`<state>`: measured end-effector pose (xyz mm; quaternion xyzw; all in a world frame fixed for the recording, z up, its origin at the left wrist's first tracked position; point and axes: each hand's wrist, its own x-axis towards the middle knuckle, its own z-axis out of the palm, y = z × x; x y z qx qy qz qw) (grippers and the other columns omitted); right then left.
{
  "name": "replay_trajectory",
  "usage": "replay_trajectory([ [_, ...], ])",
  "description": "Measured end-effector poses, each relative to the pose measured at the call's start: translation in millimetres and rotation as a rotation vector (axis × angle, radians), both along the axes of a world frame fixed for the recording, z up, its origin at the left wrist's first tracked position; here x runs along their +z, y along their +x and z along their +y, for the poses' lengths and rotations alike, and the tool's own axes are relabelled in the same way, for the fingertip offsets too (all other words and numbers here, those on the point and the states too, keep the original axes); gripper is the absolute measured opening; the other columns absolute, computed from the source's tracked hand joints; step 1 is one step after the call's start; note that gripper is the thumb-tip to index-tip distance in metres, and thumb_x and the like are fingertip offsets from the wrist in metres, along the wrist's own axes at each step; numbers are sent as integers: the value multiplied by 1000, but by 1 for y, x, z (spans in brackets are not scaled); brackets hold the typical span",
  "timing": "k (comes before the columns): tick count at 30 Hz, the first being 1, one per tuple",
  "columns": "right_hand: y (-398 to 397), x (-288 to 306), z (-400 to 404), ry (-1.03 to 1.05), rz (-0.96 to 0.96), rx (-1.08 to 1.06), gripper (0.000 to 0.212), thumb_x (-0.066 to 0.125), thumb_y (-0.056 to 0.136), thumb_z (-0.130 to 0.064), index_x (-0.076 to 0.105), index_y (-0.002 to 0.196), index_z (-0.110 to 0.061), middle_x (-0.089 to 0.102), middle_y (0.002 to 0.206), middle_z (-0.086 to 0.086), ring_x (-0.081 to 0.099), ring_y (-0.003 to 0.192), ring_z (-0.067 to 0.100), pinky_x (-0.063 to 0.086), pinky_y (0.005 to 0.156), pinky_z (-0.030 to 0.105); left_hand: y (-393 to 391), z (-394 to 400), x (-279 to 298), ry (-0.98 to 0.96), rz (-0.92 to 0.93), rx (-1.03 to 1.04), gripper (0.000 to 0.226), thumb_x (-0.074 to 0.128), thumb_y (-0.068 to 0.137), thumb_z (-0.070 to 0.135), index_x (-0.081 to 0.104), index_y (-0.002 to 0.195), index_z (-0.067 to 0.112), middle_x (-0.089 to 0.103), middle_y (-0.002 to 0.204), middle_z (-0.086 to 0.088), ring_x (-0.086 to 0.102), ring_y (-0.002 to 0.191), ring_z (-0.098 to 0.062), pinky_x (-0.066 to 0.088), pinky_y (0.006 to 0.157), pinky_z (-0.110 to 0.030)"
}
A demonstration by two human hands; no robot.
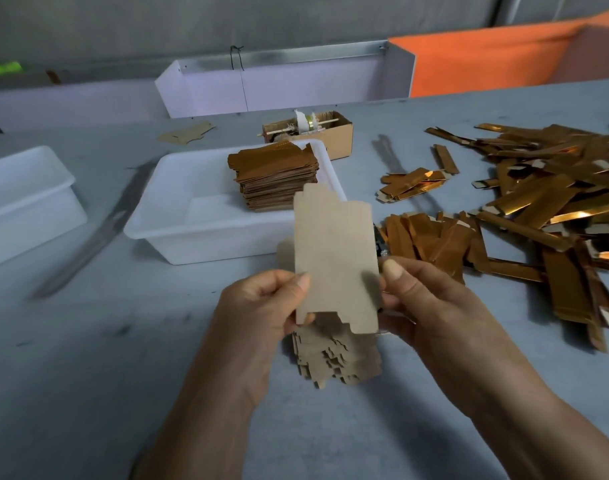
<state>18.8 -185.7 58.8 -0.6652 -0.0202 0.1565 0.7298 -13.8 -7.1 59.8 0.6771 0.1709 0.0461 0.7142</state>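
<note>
A flat die-cut cardboard blank, plain brown side toward me, stands upright above the grey table. My left hand pinches its lower left edge between thumb and fingers. My right hand pinches its right edge, thumb on the front. Directly below the blank, a loose stack of the same brown blanks lies on the table. Another stack of blanks, gold foil side up, sits in the white plastic tray behind.
A heap of folded gold foil boxes spreads over the right side of the table. A second white tray stands at the left. A small cardboard box holding a spool sits behind the middle tray, with white and orange panels beyond.
</note>
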Motion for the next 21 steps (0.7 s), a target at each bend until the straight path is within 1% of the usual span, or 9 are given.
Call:
replay_trajectory([
  [2, 0, 1, 2, 64, 27, 8, 35, 66, 68, -35, 68, 99, -19, 73, 91, 1, 70, 83, 14, 54, 74, 30, -2, -6, -2, -62, -5, -37, 19, 64, 86, 16, 73, 71, 9, 75, 85, -12, 72, 78, -22, 58, 68, -27],
  [4, 0, 2, 2, 67, 1, -16, 23, 65, 67, -28, 69, 85, -15, 71, 85, 12, 68, 75, 16, 56, 72, 33, -2, -10, -1, -145, -11, -61, 16, 69, 78, 20, 72, 79, 5, 75, 87, -13, 73, 81, -23, 58, 66, -25],
  [6, -3, 4, 3, 48, -23, 15, 14, 65, 67, -27, 70, 76, -18, 65, 85, 21, 66, 73, 18, 56, 71, 33, -1, -11, 1, -173, -11, -78, 35, 76, 64, 27, 71, 92, 6, 76, 91, -11, 73, 85, -25, 59, 69, -32],
  [8, -6, 5, 3, 42, -40, 73, 10, 65, 67, -28, 71, 72, -23, 67, 83, 17, 68, 75, 17, 57, 68, 29, 1, -15, 3, -147, -14, -85, 46, 83, 58, 27, 70, 99, 12, 76, 93, -9, 73, 87, -27, 57, 73, -38],
  [11, -8, 3, 1, 41, -49, 87, 9, 64, 67, -27, 71, 70, -23, 71, 82, 9, 69, 78, 18, 56, 68, 28, 2, -21, 5, -97, -19, -57, 45, 81, 56, 27, 71, 98, 16, 76, 91, -6, 72, 87, -27, 58, 74, -41],
  [15, -8, 0, 0, -20, -77, 53, 8, 65, 76, -17, 71, 72, -19, 68, 82, 16, 69, 75, 16, 53, 60, 18, 4, -24, 3, -73, 18, -41, 29, 77, 73, 14, 70, 101, 14, 76, 91, -6, 72, 86, -30, 59, 74, -43],
  [17, -8, 0, 0, -55, -98, 37, 12, 64, 80, -12, 71, 73, -20, 66, 76, 13, 66, 71, 13, 51, 58, 14, 5, -25, 1, -60, 39, -30, 26, 75, 77, 11, 70, 103, 14, 76, 91, -6, 71, 86, -30, 59, 71, -43],
  [19, -9, -2, 1, -176, -169, 12, 11, 65, 82, -16, 69, 78, -26, 61, 68, 2, 62, 69, 10, 48, 57, 10, 6, -29, -1, -33, 42, -16, 24, 75, 78, 11, 70, 101, 16, 76, 89, -4, 72, 84, -28, 60, 70, -44],
  [21, -11, -5, 3, -424, -322, -52, 10, 66, 82, -23, 61, 80, -32, 58, 69, -7, 57, 72, 2, 44, 56, 6, 6, -32, -3, -18, 38, 9, 23, 76, 78, 10, 69, 98, 18, 76, 86, -1, 72, 82, -25, 60, 71, -45],
])
